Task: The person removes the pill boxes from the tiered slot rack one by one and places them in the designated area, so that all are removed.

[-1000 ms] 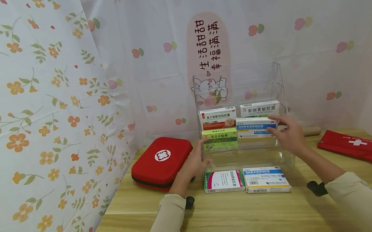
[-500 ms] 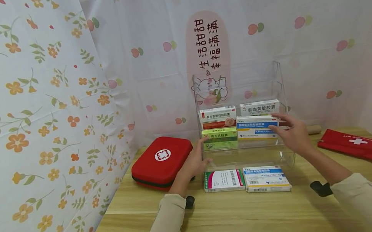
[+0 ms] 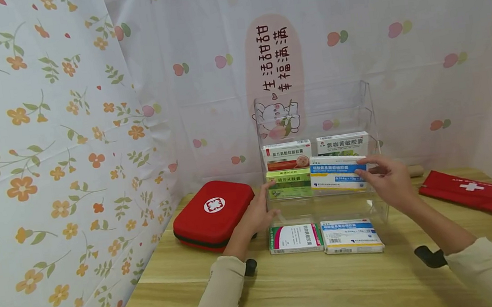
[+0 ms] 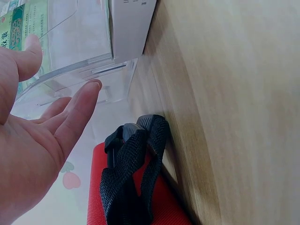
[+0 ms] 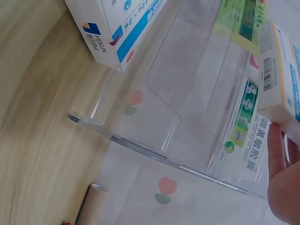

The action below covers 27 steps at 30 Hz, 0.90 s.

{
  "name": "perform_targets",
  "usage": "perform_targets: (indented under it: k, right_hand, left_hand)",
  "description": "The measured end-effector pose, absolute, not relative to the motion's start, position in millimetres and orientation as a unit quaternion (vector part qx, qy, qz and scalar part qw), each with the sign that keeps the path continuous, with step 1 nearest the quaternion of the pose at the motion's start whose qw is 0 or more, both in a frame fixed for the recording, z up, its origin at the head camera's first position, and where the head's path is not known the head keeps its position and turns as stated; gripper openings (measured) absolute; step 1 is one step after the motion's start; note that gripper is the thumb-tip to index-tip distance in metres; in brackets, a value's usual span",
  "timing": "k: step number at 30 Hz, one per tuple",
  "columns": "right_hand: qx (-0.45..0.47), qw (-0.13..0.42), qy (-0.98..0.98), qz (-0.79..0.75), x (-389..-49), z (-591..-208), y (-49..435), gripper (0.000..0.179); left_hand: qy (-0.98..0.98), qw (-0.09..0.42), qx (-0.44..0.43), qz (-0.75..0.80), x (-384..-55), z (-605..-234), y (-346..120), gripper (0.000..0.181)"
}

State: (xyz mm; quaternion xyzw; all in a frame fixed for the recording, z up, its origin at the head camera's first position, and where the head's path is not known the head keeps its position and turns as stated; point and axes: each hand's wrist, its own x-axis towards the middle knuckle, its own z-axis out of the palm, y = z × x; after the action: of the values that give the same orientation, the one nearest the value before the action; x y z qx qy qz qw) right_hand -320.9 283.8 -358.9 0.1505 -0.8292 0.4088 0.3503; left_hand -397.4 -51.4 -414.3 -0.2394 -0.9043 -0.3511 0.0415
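My right hand (image 3: 389, 179) pinches a white-and-blue medicine box (image 3: 336, 175) by its right end, thumb in front. In the right wrist view the box (image 5: 275, 75) stands out in front of the clear acrylic rack (image 5: 164, 159). Beside the rack's left edge is my left hand (image 3: 258, 214), fingers extended and spread; its fingertips are near a green medicine box (image 3: 288, 184). Whether they touch the rack cannot be told. One tier up stand a red-and-white box (image 3: 287, 154) and a white-and-green box (image 3: 343, 144).
At the rack's foot lie a green-and-magenta box (image 3: 295, 238) and another white-and-blue box (image 3: 352, 236). A red first-aid case (image 3: 214, 213) sits left, a red pouch (image 3: 474, 193) right, both on the wooden table (image 3: 300, 295). Behind the rack is a brown roll (image 3: 415, 170).
The white-and-blue box in my right hand has come slightly forward and left, and looks larger. My right thumb and fingers have shifted along its end. The left hand has stayed put.
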Motion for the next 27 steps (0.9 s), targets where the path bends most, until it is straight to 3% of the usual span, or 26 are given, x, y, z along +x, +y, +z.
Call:
perform_targets:
  k: [11,27]
  right_hand:
    - [0.128,0.317,-0.848,0.406,-306.4,-365.8,281.5,0.032]
    - [0.146,0.305,-0.832,0.44,-290.6,-376.2,270.3,0.031]
  left_hand:
    - [-0.902,0.039,-0.239,-0.358,-397.1,-414.1,-51.5,0.085]
    - [-0.902,0.042,-0.241,-0.355,-396.4,-413.9,-51.1,0.085]
